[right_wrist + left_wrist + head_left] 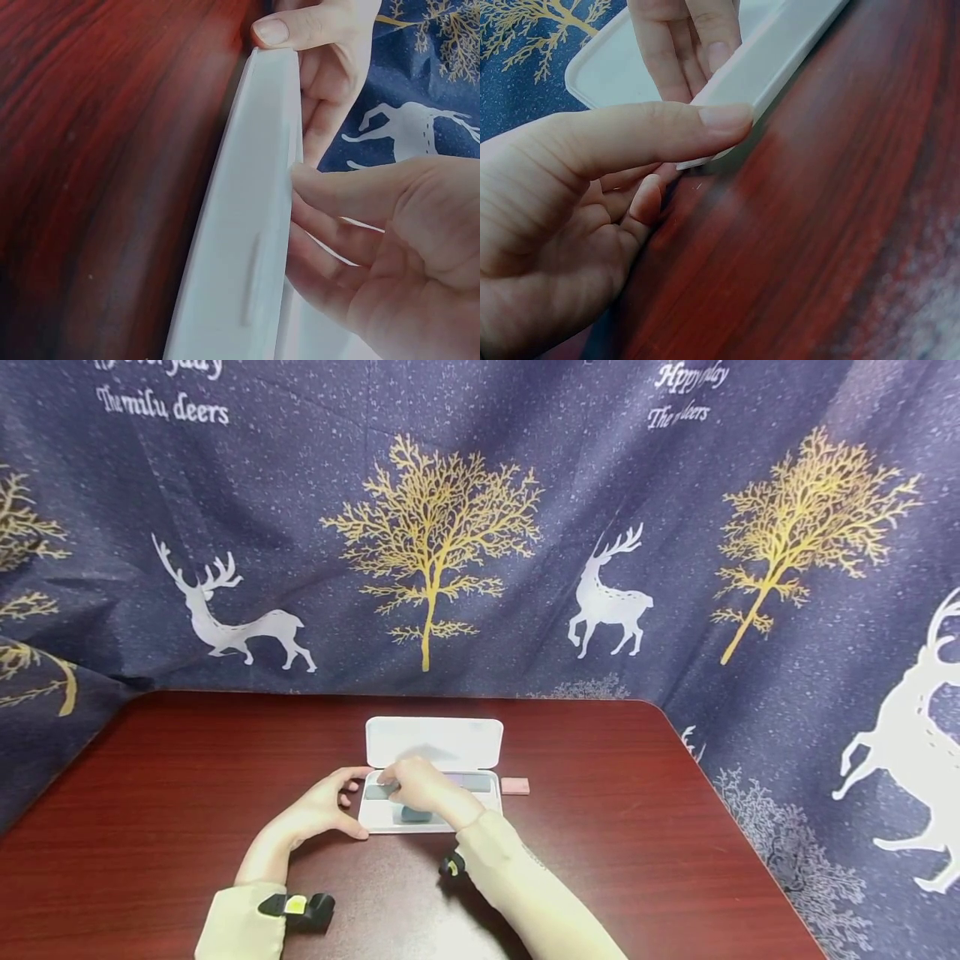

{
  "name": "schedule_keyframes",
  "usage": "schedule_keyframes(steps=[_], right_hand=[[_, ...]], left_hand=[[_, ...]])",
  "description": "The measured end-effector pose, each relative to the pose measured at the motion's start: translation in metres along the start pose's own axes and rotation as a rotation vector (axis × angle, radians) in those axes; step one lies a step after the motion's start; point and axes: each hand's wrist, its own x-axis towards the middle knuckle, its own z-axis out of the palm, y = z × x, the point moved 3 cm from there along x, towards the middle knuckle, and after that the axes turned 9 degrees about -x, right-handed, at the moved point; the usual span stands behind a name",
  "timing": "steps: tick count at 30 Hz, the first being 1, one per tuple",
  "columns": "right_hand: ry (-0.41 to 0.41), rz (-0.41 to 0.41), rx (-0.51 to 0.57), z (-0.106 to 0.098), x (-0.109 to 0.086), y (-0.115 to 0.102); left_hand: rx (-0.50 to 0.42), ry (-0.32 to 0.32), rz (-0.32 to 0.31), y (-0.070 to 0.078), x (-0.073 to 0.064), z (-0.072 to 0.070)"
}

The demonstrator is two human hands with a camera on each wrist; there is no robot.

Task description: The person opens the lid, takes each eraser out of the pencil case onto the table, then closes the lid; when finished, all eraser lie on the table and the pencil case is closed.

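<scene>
A white hinged case [382, 829] lies open on the table, its lid [435, 737] tilted up at the back. My left hand [324, 806] grips the case's left end, thumb at the front corner and fingers toward the rear. My right hand [423, 787] reaches over the front wall into the case's left part, fingers bent downward. Grey strips [477, 782] line the back row inside, and a blue-grey piece [415, 815] shows below the right hand. In the right wrist view, the front wall [229, 225] hides the right fingertips, so anything between them cannot be seen.
A small pink block [515, 786] lies just right of the case. The dark red wooden table [622, 827] extends on both sides. Behind it hangs a blue cloth [495, 635] printed with deer and trees.
</scene>
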Motion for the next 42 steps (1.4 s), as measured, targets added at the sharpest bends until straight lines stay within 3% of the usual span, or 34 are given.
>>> schedule_keyframes(steps=[14,20,28,42], right_hand=[[-0.007,-0.071,-0.15,0.001,0.002,-0.007],[0.001,-0.066,-0.118,0.001,0.002,-0.009],[0.101,-0.11,-0.082,-0.003,0.002,-0.008],[0.088,-0.052,-0.053,-0.004,0.003,-0.01]], left_hand=[[-0.002,-0.004,0.009,-0.001,0.0,0.0],[-0.013,-0.007,0.007,-0.001,-0.001,0.001],[-0.008,-0.003,0.005,-0.002,0.0,0.0],[0.0,-0.004,0.005,0.0,0.0,0.0]])
